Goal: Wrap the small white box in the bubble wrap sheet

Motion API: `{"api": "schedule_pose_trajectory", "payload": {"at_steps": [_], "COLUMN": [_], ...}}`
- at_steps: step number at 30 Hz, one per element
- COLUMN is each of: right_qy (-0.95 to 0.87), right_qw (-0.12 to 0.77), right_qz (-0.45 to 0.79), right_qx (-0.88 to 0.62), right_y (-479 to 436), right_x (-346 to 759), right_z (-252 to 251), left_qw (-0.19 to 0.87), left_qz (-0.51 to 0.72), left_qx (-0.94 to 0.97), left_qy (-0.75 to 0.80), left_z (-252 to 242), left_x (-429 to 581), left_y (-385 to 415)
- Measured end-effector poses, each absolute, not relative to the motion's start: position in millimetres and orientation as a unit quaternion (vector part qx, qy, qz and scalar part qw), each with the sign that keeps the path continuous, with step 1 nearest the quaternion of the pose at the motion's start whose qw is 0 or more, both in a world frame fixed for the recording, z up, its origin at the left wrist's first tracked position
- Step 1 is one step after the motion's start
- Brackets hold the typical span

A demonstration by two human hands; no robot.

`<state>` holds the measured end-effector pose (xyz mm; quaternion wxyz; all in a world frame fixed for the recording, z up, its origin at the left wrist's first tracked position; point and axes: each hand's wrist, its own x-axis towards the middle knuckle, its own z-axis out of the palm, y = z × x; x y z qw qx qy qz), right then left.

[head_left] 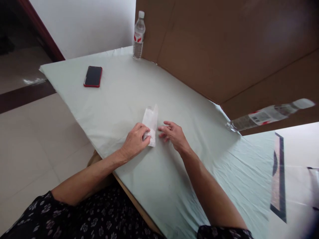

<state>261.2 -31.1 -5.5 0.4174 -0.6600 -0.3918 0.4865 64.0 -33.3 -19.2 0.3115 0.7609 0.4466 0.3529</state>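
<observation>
A strip of thin white paper [150, 119], perhaps a folded tissue, stands out against the pale green cloth near the table's front edge. My left hand [136, 138] curls over its lower left side, thumb and fingers closed on it, with a crumpled greyish-white part showing between them. To the right of the paper, a small gap away, is my right hand [173, 134]. Its fingers are bent but apart, and I see nothing held in them. Part of the paper is hidden under my left fingers.
A phone [93, 76] in a red case lies at the back left of the cloth-covered table [119, 86]. Brown cardboard panels [199, 46] stand along the far side. One water bottle [138, 36] is at their left end, another bottle [269, 114] at the right.
</observation>
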Motion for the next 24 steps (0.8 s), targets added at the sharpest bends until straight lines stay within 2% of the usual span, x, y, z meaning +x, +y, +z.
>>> {"api": "schedule_pose_trajectory", "payload": {"at_steps": [9, 13, 16, 18, 24], "right_qy": [-0.423, -0.475, -0.491, -0.498, -0.498], "right_qw": [0.351, 0.301, 0.293, 0.314, 0.471], "right_qz": [0.536, 0.522, 0.513, 0.509, 0.526], "right_qx": [-0.641, -0.642, -0.64, -0.628, -0.504], "right_y": [21, 38, 42, 41, 23], "right_x": [252, 249, 247, 244, 238], "right_z": [-11, -10, -10, -10, -11], "left_qw": [0.27, 0.201, 0.199, 0.219, 0.241], "left_qz": [0.365, 0.347, 0.321, 0.317, 0.339], "left_qx": [0.78, 0.83, 0.849, 0.843, 0.822], "left_qy": [0.43, 0.389, 0.371, 0.375, 0.39], "left_z": [-24, -21, -21, -23, -26], "left_x": [63, 62, 62, 61, 60], "left_y": [-34, -34, -31, -29, -31]}}
